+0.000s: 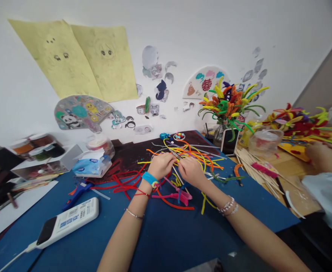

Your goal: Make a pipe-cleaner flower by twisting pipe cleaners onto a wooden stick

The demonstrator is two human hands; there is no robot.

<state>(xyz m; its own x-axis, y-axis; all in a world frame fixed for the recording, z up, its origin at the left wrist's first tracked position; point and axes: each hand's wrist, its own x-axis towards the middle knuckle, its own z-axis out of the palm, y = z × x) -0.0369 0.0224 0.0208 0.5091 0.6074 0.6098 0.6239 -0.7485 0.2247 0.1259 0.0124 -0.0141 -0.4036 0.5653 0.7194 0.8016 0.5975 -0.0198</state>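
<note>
My left hand (pixel 162 166) and my right hand (pixel 193 172) meet over the middle of the blue tabletop, both with fingers closed in a pinch. A slim greyish piece (pixel 174 153) and a small yellow bit show at the fingertips; what each hand holds is too small to make out. Orange and yellow pipe cleaners (pixel 208 158) lie loose just beyond and around the hands. Red pipe cleaners (pixel 123 183) are spread left of my left hand. Below the hands is a bent pink fuzzy piece (pixel 185 197), with an orange strand (pixel 177 206) beside it.
A white power bank (pixel 69 223), a blue glue gun (pixel 76 195) and a tissue pack (pixel 92 164) lie left. Pipe-cleaner flowers (pixel 230 100) stand in a vase, with a phone (pixel 229 142) before it. Wooden sticks (pixel 258 172) and another person's hands (pixel 321 155) are right.
</note>
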